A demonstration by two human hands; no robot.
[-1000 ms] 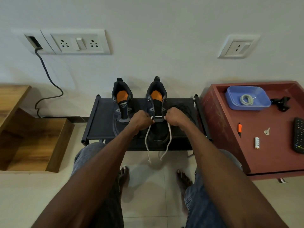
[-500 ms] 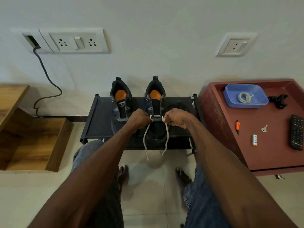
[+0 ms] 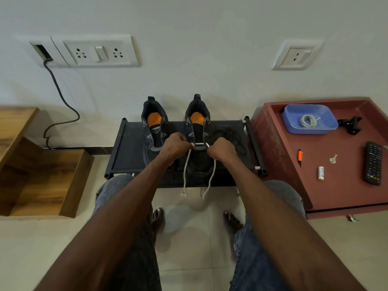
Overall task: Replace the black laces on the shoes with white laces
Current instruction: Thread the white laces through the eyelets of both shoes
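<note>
My left hand (image 3: 175, 146) and right hand (image 3: 221, 149), fingers curled, each pinch one end of the white lace (image 3: 185, 175) at the right shoe (image 3: 197, 131) on the rack (image 3: 130, 152); black lace (image 3: 232, 135) lies right of that shoe.

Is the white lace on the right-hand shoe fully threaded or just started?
Just started: the white lace crosses one low eyelet pair of the right-hand shoe; both ends hang loose.
</note>
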